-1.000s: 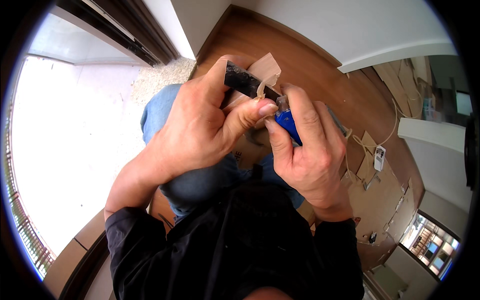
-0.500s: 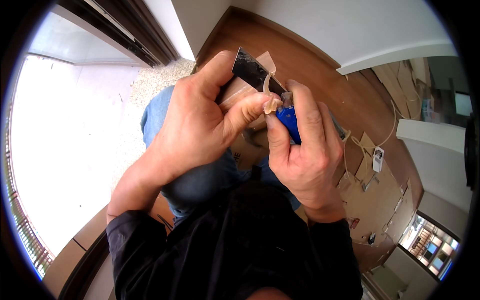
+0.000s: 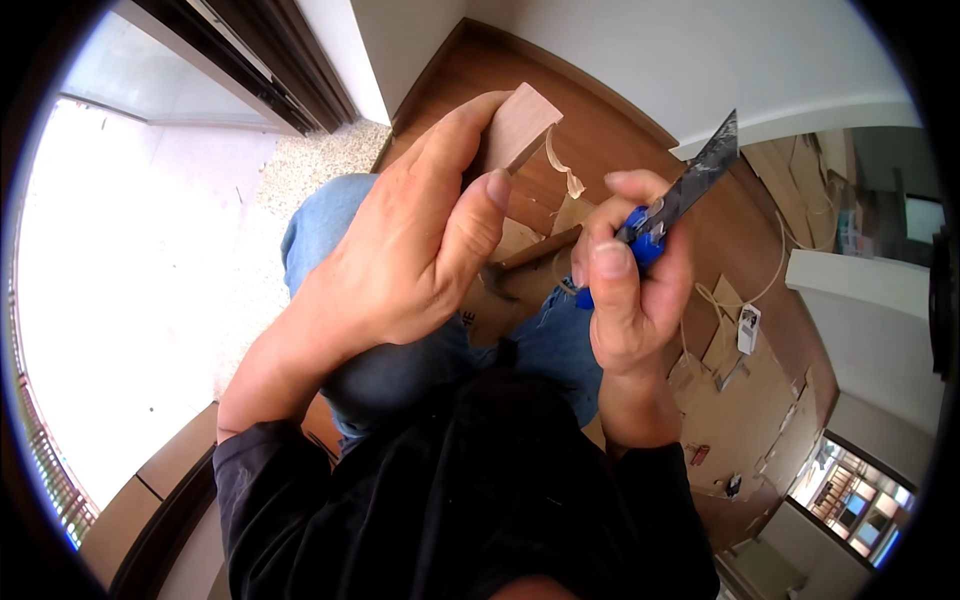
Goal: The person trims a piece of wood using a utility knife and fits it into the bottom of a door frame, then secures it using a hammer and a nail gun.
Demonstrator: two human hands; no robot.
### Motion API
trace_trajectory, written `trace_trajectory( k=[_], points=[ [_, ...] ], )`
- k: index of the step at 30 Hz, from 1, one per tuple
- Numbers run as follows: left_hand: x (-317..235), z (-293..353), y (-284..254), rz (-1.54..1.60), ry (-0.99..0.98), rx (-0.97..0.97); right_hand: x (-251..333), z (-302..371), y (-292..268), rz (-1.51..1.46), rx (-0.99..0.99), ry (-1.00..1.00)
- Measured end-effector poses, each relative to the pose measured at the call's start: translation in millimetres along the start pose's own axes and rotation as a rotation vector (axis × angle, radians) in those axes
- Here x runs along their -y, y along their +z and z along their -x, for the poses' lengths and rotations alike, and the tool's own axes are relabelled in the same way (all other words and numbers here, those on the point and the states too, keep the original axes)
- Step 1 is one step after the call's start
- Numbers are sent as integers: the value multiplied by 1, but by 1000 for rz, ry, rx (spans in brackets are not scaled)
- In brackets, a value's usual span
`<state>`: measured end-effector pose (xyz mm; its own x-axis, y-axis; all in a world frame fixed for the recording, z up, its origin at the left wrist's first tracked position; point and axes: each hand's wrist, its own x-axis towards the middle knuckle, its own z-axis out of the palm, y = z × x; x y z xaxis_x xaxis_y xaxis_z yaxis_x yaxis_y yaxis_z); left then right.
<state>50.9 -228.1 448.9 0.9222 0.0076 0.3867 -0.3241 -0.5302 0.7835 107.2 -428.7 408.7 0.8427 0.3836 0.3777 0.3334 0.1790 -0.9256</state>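
My left hand (image 3: 405,235) grips a small pale wooden block (image 3: 523,125), fingers behind it and thumb along its near side. From the block's right edge a thin curled wood shaving (image 3: 562,168) hangs down, still attached at the top. To the right, apart from the block, my right hand (image 3: 645,300) is closed round a blue-handled utility knife (image 3: 702,168). The knife's dark, smeared blade points up and to the right. Below the block, between my knees, lies a hammer (image 3: 540,249), its handle partly hidden by my right hand.
A white wall (image 3: 600,60) rises ahead of the brown wood floor (image 3: 440,90). At left is a bright doorway with a pebbled strip (image 3: 305,170). Cardboard sheets (image 3: 740,420), a pale cable (image 3: 780,270) and a white device (image 3: 748,330) lie at right.
The knife has moved off the block to the right, its blade swinging to point up and right. My left thumb has drawn back from the blade, and the shaving now dangles from the block.
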Motion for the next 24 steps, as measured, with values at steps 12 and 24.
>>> trace_trajectory(
  k=[12,24],
  points=[
    [21,5,9,226,-43,-2,-11,-26,12,146,-88,53],
    [40,3,13,246,25,-6,-27,-31,-7,658,96,-500]
  ],
)
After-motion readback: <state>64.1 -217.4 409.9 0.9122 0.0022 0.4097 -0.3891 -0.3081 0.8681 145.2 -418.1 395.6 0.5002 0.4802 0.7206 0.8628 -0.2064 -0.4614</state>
